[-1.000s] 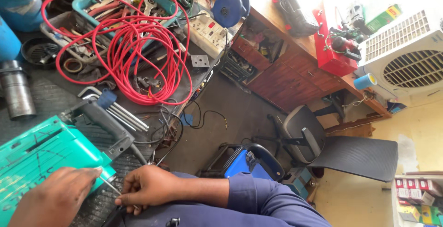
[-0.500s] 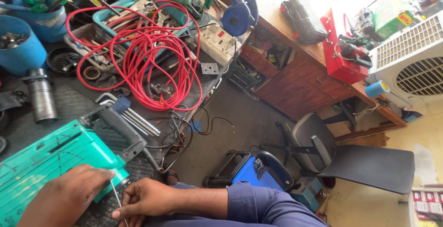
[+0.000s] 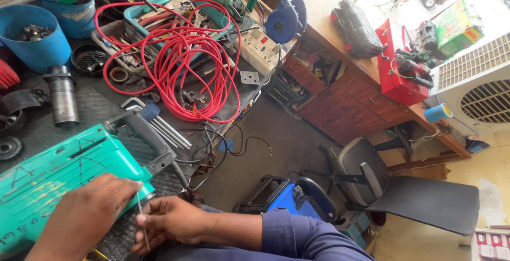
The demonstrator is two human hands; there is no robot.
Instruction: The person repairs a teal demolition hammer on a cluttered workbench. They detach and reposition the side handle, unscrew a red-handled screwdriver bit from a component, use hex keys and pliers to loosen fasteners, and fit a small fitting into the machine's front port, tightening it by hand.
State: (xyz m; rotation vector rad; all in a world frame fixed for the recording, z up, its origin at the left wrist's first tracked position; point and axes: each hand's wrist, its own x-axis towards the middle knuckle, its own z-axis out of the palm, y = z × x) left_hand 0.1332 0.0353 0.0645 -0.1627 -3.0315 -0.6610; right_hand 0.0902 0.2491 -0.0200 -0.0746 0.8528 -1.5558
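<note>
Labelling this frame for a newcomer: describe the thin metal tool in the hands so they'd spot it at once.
Start at the big green power tool lying at the workbench's near left. The left hand rests on its near end, and the right hand sits beside it. Between them runs a thin metal rod, pinched by the right fingers: far slimmer than the hex keys lying further up the bench.

Single head view, looking steeply down, close over workbench, tilted; floor beyond.

Cluttered workbench: teal power tool, red cable coil, blue tub.
</note>
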